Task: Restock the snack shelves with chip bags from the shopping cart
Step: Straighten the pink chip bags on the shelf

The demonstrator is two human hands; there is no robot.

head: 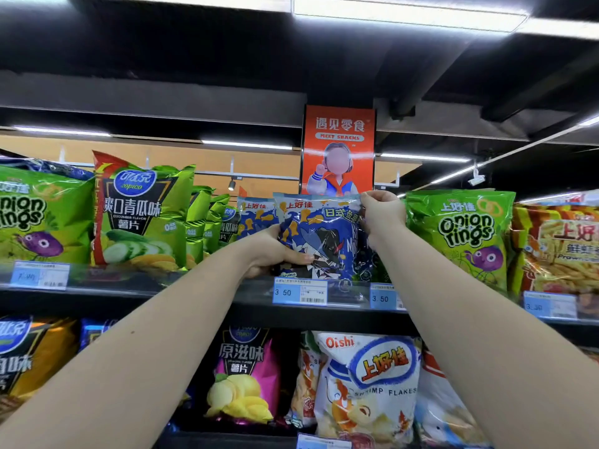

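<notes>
Between my left fingers (296,258), gripping its lower edge, and right fingers (372,197), pinching its top corner, the blue chip bag (321,234) stood on the upper shelf (194,288). Nearly placed, I judged; cart unseen.

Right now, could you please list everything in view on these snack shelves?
held blue bag: one, blue, upper shelf, centre
second blue bag: one, blue, behind it
cucumber chip bags: several, green, upper shelf, left
onion rings bags: two, green, upper shelf, left and right
prawn cracker bag: one, orange-red, upper far right
price tags: four, blue, upper shelf edge
snack sign: one, orange, above shelf
shrimp flakes bag: one, white, lower shelf
original-flavour chip bag: one, purple, lower shelf
left-hand grip: holds held bag's lower left
right-hand grip: pinches its top right corner
</notes>
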